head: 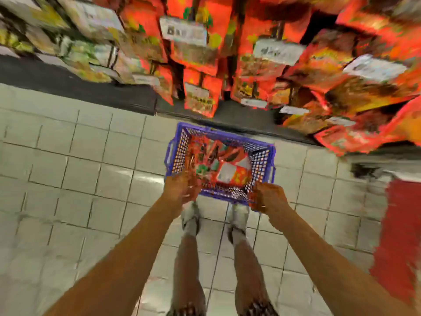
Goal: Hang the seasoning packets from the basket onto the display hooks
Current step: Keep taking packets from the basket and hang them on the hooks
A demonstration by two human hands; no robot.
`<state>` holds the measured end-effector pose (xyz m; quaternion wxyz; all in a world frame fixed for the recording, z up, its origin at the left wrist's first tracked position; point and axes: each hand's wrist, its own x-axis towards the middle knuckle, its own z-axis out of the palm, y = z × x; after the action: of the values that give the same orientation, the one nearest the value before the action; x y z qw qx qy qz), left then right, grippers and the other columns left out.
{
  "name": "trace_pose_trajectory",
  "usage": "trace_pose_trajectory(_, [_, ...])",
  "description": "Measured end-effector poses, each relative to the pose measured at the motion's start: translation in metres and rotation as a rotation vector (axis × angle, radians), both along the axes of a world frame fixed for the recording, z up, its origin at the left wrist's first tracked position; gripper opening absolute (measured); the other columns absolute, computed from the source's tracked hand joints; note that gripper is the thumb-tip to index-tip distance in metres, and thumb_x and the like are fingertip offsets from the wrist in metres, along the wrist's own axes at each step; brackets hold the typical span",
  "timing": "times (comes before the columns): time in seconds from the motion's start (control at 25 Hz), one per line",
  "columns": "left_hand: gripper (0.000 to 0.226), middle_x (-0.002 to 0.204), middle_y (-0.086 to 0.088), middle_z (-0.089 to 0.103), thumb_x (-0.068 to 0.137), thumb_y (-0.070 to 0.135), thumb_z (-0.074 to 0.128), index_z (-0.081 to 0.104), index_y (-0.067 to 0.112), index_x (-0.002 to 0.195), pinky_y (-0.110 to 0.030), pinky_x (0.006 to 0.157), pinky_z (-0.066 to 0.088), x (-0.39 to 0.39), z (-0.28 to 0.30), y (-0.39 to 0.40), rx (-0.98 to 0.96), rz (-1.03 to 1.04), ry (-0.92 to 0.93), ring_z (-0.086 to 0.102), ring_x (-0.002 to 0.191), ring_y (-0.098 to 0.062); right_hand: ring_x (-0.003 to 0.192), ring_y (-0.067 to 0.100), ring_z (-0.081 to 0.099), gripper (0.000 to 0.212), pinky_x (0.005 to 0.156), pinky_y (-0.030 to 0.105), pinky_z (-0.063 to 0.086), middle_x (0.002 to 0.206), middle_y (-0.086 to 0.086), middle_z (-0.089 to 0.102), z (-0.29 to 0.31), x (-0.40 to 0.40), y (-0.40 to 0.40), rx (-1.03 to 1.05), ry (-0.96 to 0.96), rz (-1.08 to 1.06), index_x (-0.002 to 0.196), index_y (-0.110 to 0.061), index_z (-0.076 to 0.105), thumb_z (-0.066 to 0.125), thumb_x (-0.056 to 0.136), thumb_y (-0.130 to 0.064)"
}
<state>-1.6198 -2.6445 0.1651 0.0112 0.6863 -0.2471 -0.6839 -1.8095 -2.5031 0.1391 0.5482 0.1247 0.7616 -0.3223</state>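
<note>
Blue perforated basket (219,133) stood on tiled floor (79,156) below the display, holding red seasoning packets (232,173). Left hand (180,187) and right hand (265,198) were at its near rim; grip indeterminable through blur.

— How many baskets (174,153) do you see?
— One, blue, on the floor ahead of you.
— And the packets (232,173) in it?
— Several, red mostly; the blur lets you count no exact figure.
— Hands?
— Two: your left hand (180,187) and right hand (265,197) at its near rim.
— Shoes (190,216)?
— Two.
— White price tags (183,30) on the far display?
— At least six.
</note>
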Motion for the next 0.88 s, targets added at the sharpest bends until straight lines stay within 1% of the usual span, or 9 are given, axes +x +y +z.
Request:
trace_pose_trajectory(0.12, [0.02, 0.076, -0.004, 0.064, 0.099, 0.013, 0.049, 0.062, 0.017, 0.084, -0.02, 0.055, 0.05, 0.007, -0.106, -0.001, 0.044, -0.032, -0.096, 0.061, 0.058, -0.015, 0.049, 0.021, 0.06, 0.02, 0.053, 0.027, 0.047, 0.064, 0.007, 0.059, -0.114, 0.018, 0.0, 0.11, -0.086, -0.039, 0.08, -0.014, 0.055, 0.052, 0.1, -0.017])
trace_pose_trajectory(0.24, [0.01, 0.09, -0.006, 0.065, 0.101, 0.014, 0.051, 0.06, 0.012, 0.106, -0.037, 0.079, 0.057, 0.009, -0.203, -0.004, 0.042, -0.106, -0.11, 0.064, 0.076, -0.022, 0.044, 0.02, 0.05, 0.031, 0.048, 0.025, 0.04, 0.055, 0.006, 0.052, -0.225, 0.024, -0.005, 0.156, -0.189, -0.098, 0.072, -0.016, 0.047, 0.047, 0.103, -0.019])
trace_pose_trajectory(0.32, [0.011, 0.088, -0.006, 0.067, 0.1, 0.015, 0.053, 0.062, 0.012, 0.106, -0.035, 0.074, 0.056, 0.01, -0.257, -0.006, 0.058, -0.135, -0.121, 0.065, 0.074, -0.022, 0.048, 0.022, 0.052, 0.027, 0.048, 0.026, 0.044, 0.061, 0.009, 0.055, -0.291, 0.023, -0.013, 0.192, -0.199, -0.117, 0.078, -0.012, 0.051, 0.05, 0.103, -0.023])
trace_pose_trajectory(0.44, [0.018, 0.087, -0.008, 0.071, 0.101, 0.016, 0.049, 0.065, 0.01, 0.107, -0.032, 0.067, 0.054, 0.008, -0.329, -0.006, 0.053, -0.168, -0.088, 0.067, 0.074, -0.023, 0.065, 0.025, 0.061, 0.028, 0.044, 0.034, 0.055, 0.092, 0.013, 0.06, -0.384, 0.012, -0.027, 0.239, -0.115, -0.163, 0.104, -0.009, 0.057, 0.059, 0.101, -0.037])
trace_pose_trajectory(0.56, [0.022, 0.087, -0.008, 0.077, 0.099, 0.011, 0.046, 0.067, 0.01, 0.105, -0.033, 0.068, 0.06, 0.008, -0.389, 0.0, 0.039, -0.239, -0.092, 0.072, 0.076, -0.022, 0.102, 0.038, 0.064, 0.054, 0.077, 0.055, 0.061, 0.125, 0.009, 0.058, -0.467, -0.002, -0.041, 0.225, -0.155, -0.272, 0.135, -0.019, 0.053, 0.063, 0.094, -0.052])
trace_pose_trajectory(0.64, [0.02, 0.087, -0.005, 0.079, 0.099, 0.011, 0.05, 0.07, 0.015, 0.101, -0.034, 0.073, 0.062, 0.007, -0.413, 0.005, 0.049, -0.274, -0.094, 0.075, 0.077, -0.02, 0.114, 0.04, 0.062, 0.056, 0.095, 0.063, 0.052, 0.129, 0.008, 0.065, -0.505, -0.007, -0.046, 0.195, -0.245, -0.312, 0.133, -0.021, 0.057, 0.064, 0.091, -0.057])
trace_pose_trajectory(0.68, [0.019, 0.087, -0.004, 0.079, 0.099, 0.011, 0.051, 0.07, 0.017, 0.099, -0.034, 0.073, 0.062, 0.006, -0.42, 0.006, 0.063, -0.278, -0.094, 0.075, 0.078, -0.02, 0.112, 0.039, 0.064, 0.051, 0.094, 0.062, 0.051, 0.123, 0.008, 0.068, -0.517, -0.009, -0.046, 0.188, -0.252, -0.318, 0.127, -0.021, 0.06, 0.065, 0.091, -0.056])
trace_pose_trajectory(0.8, [0.018, 0.096, -0.008, 0.078, 0.099, 0.013, 0.052, 0.069, 0.019, 0.095, -0.035, 0.077, 0.06, 0.003, -0.434, 0.011, 0.118, -0.288, -0.096, 0.072, 0.081, -0.023, 0.091, 0.031, 0.066, 0.033, 0.063, 0.045, 0.059, 0.104, 0.007, 0.069, -0.53, -0.008, -0.037, 0.214, -0.166, -0.276, 0.125, -0.016, 0.061, 0.063, 0.096, -0.033])
trace_pose_trajectory(0.88, [0.017, 0.1, -0.012, 0.077, 0.099, 0.014, 0.053, 0.069, 0.018, 0.094, -0.037, 0.079, 0.06, 0.002, -0.433, 0.013, 0.137, -0.276, -0.095, 0.072, 0.085, -0.025, 0.087, 0.032, 0.066, 0.042, 0.06, 0.043, 0.061, 0.111, 0.012, 0.064, -0.525, -0.01, -0.023, 0.221, -0.127, -0.305, 0.137, -0.01, 0.051, 0.055, 0.096, -0.005])
